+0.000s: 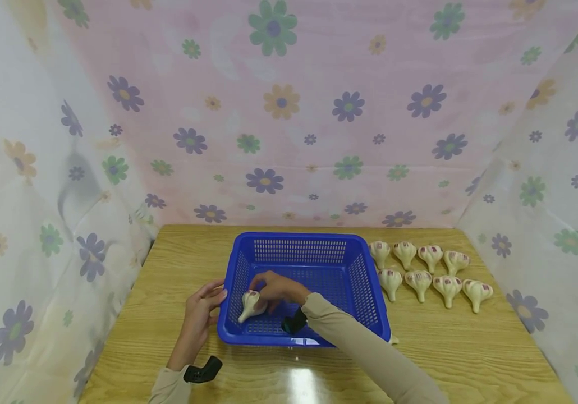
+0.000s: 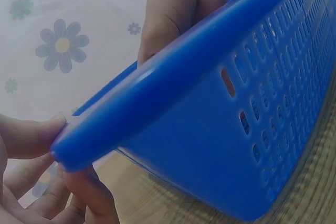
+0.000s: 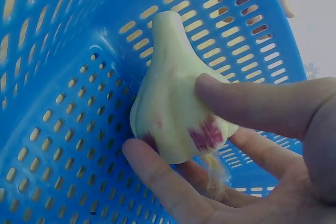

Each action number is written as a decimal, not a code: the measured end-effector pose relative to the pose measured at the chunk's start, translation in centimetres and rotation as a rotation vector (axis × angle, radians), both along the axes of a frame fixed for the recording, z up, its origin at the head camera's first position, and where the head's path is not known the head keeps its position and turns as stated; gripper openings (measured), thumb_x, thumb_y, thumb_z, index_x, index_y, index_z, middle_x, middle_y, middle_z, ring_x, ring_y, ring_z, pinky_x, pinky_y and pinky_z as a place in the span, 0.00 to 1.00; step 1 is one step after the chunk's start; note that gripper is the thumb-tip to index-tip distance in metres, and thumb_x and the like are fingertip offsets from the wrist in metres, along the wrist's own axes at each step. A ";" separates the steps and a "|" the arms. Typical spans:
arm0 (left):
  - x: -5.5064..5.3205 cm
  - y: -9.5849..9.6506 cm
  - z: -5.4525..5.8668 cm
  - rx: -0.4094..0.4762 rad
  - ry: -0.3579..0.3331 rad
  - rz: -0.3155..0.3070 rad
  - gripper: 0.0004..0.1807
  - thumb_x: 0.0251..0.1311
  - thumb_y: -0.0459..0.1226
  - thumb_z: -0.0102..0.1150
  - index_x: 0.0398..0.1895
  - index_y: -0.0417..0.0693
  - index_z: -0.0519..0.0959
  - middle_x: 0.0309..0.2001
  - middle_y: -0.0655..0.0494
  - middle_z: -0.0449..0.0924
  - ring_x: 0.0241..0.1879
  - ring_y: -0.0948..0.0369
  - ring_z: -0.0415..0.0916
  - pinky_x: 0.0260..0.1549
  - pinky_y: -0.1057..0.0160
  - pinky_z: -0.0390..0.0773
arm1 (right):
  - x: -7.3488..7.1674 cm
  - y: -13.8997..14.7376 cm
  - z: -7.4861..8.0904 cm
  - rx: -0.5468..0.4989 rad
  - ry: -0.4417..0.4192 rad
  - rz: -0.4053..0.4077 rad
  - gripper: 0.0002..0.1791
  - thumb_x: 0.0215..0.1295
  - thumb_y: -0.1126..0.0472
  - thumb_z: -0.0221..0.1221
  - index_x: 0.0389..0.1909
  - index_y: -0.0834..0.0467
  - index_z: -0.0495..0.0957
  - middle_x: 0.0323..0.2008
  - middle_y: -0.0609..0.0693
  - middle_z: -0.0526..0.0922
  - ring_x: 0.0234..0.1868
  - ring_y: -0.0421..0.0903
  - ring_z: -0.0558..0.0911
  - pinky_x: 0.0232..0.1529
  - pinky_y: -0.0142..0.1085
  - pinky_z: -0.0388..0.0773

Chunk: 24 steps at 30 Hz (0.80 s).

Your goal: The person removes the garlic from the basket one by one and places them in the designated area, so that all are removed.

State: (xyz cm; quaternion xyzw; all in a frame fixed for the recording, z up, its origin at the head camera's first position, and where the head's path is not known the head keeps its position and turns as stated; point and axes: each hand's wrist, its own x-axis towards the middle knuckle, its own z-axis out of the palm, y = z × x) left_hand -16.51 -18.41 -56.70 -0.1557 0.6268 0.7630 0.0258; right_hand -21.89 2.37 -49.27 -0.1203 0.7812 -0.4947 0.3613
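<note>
A blue plastic basket (image 1: pixel 381 314) with slotted walls sits on the wooden table. At its left side my left hand (image 1: pixel 199 315) holds the rim (image 2: pixel 131 93), thumb above and fingers underneath. Inside the basket, near the left wall, my right hand (image 1: pixel 280 289) grips a garlic bulb (image 3: pixel 173 87), pale with purple patches. The thumb (image 3: pixel 252 103) presses on the bulb's side while the fingers reach round its root end. Its stem points toward the basket's near left corner in the head view.
Two rows of garlic bulbs (image 1: pixel 418 283) lie on the table (image 1: pixel 178 252) right of the basket. Part of another pale thing (image 1: pixel 394 340) shows beside the basket's front right corner. Flowered cloth (image 1: pixel 314 123) encloses the table's back and sides.
</note>
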 end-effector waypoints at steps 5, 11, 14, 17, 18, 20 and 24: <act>0.3 0.1 0.3 0.002 0.024 -0.014 0.29 0.47 0.44 0.71 0.55 0.49 0.77 0.46 0.49 0.79 0.38 0.58 0.80 0.31 0.56 0.82 | 0.0 -0.2 -0.1 -0.024 -0.003 -0.039 0.16 0.52 0.67 0.67 0.43 0.60 0.77 0.35 0.55 0.77 0.30 0.50 0.80 0.35 0.52 0.80; 0.0 0.2 0.2 0.003 -0.011 -0.001 0.29 0.43 0.45 0.71 0.53 0.52 0.78 0.47 0.49 0.79 0.39 0.57 0.79 0.34 0.53 0.82 | 0.3 -0.5 0.1 -0.014 0.044 -0.040 0.15 0.50 0.65 0.69 0.40 0.60 0.79 0.35 0.53 0.76 0.29 0.48 0.78 0.33 0.52 0.80; -0.2 0.2 -0.1 0.004 -0.010 0.004 0.28 0.45 0.43 0.71 0.54 0.51 0.78 0.47 0.48 0.79 0.39 0.56 0.79 0.34 0.52 0.81 | 0.4 -0.4 0.2 -0.013 0.064 -0.035 0.14 0.48 0.66 0.69 0.38 0.60 0.80 0.36 0.52 0.76 0.28 0.47 0.78 0.33 0.53 0.80; -0.2 0.1 -0.4 0.000 -0.002 0.009 0.28 0.46 0.43 0.71 0.54 0.50 0.78 0.47 0.47 0.79 0.38 0.56 0.80 0.34 0.52 0.81 | 0.2 -0.2 0.3 -0.024 0.086 -0.034 0.14 0.47 0.66 0.69 0.37 0.60 0.80 0.35 0.52 0.77 0.28 0.47 0.78 0.33 0.53 0.80; -0.2 0.1 -0.4 -0.002 0.000 0.009 0.28 0.46 0.43 0.70 0.54 0.50 0.78 0.47 0.47 0.79 0.38 0.56 0.80 0.33 0.52 0.81 | 0.1 0.0 0.4 -0.028 0.096 -0.035 0.14 0.47 0.66 0.69 0.37 0.60 0.80 0.34 0.52 0.77 0.28 0.46 0.78 0.33 0.53 0.80; -0.1 0.1 -0.2 -0.002 0.005 0.010 0.28 0.46 0.43 0.70 0.54 0.50 0.78 0.47 0.48 0.79 0.38 0.57 0.80 0.33 0.53 0.81 | 0.0 0.3 0.5 -0.032 0.120 -0.036 0.14 0.47 0.66 0.69 0.37 0.61 0.80 0.33 0.52 0.78 0.27 0.45 0.78 0.32 0.52 0.80; 0.6 0.3 0.9 0.008 0.037 -0.010 0.26 0.49 0.42 0.69 0.54 0.49 0.78 0.45 0.50 0.80 0.36 0.58 0.80 0.31 0.56 0.82 | -0.2 1.2 1.1 -0.041 0.152 -0.029 0.15 0.48 0.66 0.69 0.38 0.62 0.80 0.32 0.51 0.79 0.26 0.44 0.77 0.34 0.54 0.79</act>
